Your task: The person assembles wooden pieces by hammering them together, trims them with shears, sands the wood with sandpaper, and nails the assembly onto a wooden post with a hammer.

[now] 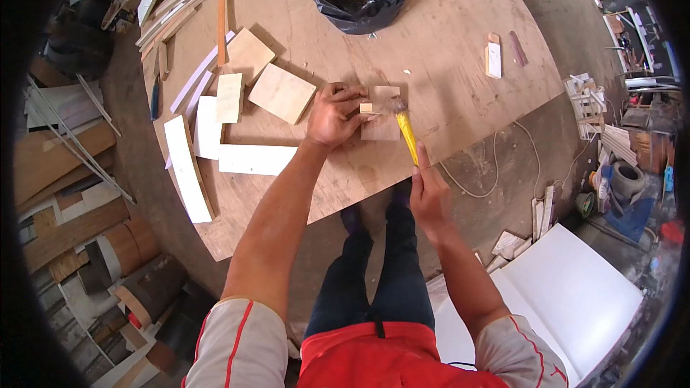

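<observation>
My right hand (430,195) is wrapped round the yellow handle of a hammer (407,135). The hammer's head is slightly blurred and sits at the right edge of a small wood block (384,92). My left hand (333,115) grips the left side of this block, fingers curled against it, near a pale strip end (366,108). A flat light wood piece (381,129) lies just below the block on the plywood table (445,43). Whether a nail is under the hammer I cannot make out.
Square wood boards (282,93) and white-faced strips (188,169) lie to the left. A black plastic bag (361,0) holding scraps stands at the back. A small white-topped block (493,57) is at the right. Below the table's front edge, a white panel (575,294) rests on the floor.
</observation>
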`<move>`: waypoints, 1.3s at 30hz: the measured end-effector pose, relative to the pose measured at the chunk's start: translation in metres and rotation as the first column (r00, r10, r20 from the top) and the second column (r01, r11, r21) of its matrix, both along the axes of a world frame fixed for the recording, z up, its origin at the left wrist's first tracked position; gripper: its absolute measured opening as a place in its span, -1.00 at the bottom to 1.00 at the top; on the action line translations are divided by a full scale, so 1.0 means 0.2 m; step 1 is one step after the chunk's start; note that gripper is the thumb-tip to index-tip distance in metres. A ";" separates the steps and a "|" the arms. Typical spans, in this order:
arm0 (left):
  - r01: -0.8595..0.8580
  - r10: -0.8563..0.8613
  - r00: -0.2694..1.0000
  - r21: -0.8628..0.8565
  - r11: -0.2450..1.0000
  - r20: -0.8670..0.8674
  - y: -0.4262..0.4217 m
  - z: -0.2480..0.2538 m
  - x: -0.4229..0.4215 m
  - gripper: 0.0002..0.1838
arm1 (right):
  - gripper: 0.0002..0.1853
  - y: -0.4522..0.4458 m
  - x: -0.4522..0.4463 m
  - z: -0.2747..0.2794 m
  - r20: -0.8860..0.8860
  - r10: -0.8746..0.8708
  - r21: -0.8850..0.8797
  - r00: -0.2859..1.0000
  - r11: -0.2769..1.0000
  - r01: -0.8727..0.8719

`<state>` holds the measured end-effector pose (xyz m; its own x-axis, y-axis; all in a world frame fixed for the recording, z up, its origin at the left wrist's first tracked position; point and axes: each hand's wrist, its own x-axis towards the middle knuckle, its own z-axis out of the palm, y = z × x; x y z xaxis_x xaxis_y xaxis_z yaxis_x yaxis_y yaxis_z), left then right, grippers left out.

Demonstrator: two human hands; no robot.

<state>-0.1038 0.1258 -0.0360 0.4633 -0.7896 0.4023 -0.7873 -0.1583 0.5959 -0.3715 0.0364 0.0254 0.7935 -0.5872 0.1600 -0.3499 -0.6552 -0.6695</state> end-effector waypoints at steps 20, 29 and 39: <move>0.002 -0.002 1.000 -0.001 1.000 0.000 0.00 -0.01 0.00 -0.63 | -0.38 0.03 0.00 0.13 0.214 0.006 -0.149 0.977 0.988 0.027; 0.028 -0.028 1.000 0.008 1.000 -0.005 0.02 -0.04 0.01 -0.66 | -0.38 0.03 0.00 0.04 -0.039 0.007 -0.014 0.999 1.000 -0.007; 0.024 -0.024 1.000 -0.013 1.000 -0.006 0.00 -0.04 -0.01 -0.66 | -0.45 0.03 0.00 -0.05 -0.061 -0.002 -0.053 0.998 0.999 -0.001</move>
<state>-0.1062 0.1255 -0.0433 0.4471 -0.7950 0.4099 -0.7869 -0.1316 0.6029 -0.3712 0.0432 0.0152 0.8023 -0.5797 0.1423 -0.3892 -0.6888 -0.6116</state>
